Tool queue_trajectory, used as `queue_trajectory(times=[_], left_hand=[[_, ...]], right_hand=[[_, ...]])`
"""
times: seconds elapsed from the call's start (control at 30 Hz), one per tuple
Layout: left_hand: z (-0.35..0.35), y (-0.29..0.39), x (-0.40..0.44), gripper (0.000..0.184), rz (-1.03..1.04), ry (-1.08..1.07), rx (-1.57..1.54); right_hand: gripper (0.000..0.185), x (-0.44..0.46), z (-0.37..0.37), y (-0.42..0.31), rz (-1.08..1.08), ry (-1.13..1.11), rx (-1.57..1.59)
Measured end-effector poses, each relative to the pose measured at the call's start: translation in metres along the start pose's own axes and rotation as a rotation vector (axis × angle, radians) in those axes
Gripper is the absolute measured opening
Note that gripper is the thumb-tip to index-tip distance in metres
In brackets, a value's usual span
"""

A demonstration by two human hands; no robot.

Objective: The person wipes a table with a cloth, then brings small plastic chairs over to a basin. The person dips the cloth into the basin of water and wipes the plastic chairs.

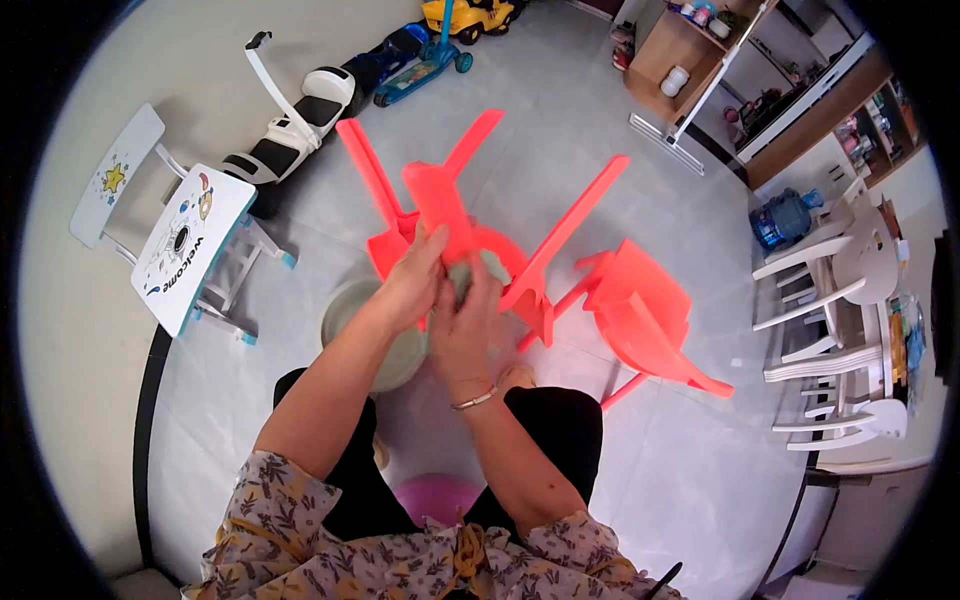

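Gripping a red plastic chair (438, 208) was the left hand (412, 278), fingers closed around one of its parts, just in front of the knees. Head view, the only one: chair sat tipped over, several legs pointing up and away from the wearer. Right hand (468, 320), bracelet (474, 399) on the wrist, was clenched on a pale green cloth (494, 264) right beside the left hand (mostly hidden by fingers, so could have been a sponge). Couldn't tell how firmly it pressed on the plastic.

Pale green basin (408, 360) was on the floor, partly behind the left forearm. Second red chair (655, 290) was just to the right of the first; couldn't confirm whether the two touched. Something pink (435, 492) showed between the thighs, type unclear.

Left side: white kids' chair (195, 245) with a "welcome" print, near the wall. Beyond it, a white hoverboard (305, 115), a blue scooter (420, 72) and a yellow toy truck (470, 18). Right side: blue water jug (778, 222) near white chairs (835, 270), well apart from the hands.
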State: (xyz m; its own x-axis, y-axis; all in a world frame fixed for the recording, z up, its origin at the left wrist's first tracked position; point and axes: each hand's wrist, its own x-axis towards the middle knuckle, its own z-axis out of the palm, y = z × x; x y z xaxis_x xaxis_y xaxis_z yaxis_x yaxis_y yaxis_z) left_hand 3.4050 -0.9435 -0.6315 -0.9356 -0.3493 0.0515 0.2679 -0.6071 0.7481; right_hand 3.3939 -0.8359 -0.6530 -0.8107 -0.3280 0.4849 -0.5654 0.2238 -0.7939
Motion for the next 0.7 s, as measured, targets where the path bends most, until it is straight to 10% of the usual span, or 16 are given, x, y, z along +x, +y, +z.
queue_trajectory(times=[0.27, 0.33, 0.7], left_hand=[[-0.002, -0.007, 0.000, 0.052, -0.012, 0.097, 0.042], [-0.007, -0.008, 0.000, 0.053, -0.020, 0.076, 0.060], [0.004, -0.014, -0.007, 0.047, -0.030, 0.199, 0.182]], right_hand=[[0.024, -0.030, -0.006, 0.044, -0.074, -0.071, 0.017], [0.023, -0.046, -0.010, 0.059, 0.216, -0.102, -0.091], [0.048, -0.028, -0.009, 0.028, -0.048, -0.128, 0.090]])
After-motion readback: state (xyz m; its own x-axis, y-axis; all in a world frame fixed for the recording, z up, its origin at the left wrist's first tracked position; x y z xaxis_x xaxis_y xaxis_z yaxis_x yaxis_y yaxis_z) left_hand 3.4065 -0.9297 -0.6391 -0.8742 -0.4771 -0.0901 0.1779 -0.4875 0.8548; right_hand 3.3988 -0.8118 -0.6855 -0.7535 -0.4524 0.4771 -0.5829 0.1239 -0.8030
